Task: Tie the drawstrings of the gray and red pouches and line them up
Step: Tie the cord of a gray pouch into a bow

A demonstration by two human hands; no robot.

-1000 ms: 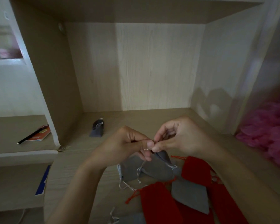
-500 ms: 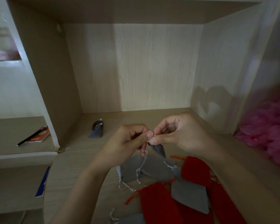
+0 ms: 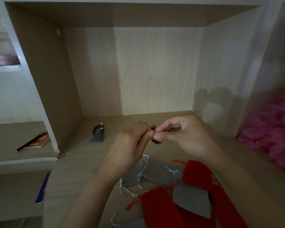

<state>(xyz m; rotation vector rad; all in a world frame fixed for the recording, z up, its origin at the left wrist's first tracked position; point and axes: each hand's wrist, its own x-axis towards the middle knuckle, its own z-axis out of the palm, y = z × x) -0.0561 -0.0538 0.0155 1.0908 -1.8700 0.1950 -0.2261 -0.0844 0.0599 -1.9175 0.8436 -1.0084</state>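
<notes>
**Head view: gray pouch pinched between both hands, above the pile**

The left hand and the right hand are held together, raised clear of the tabletop. Each grip is narrow. The left fingers are curled in, and the right thumb and forefinger are pressed tip to tip. Both grips are closed on the gathered neck of the gray pouch. Only a small dark part of it shows between the fingertips, with a pale glint that is probably its drawstring. The rest is hidden behind the hands, so its long axis cannot be told.

The knot is judged to be in the making and not yet pulled tight. The two grips meet almost head-on along a left-to-right line, so the cords would be drawn outward along that line.

A finished gray pouch stands upright well apart, behind and to the left of the grip. It lies nearer the left hand. If the row is started there, the held pouch would be carried that way.

The untied stock lies below the wrists, toward the viewer. Loose gray pouches and red pouches are overlapped there, with cords trailing. The risk is judged to be a cord slipped from so fine a pinch.
</notes>
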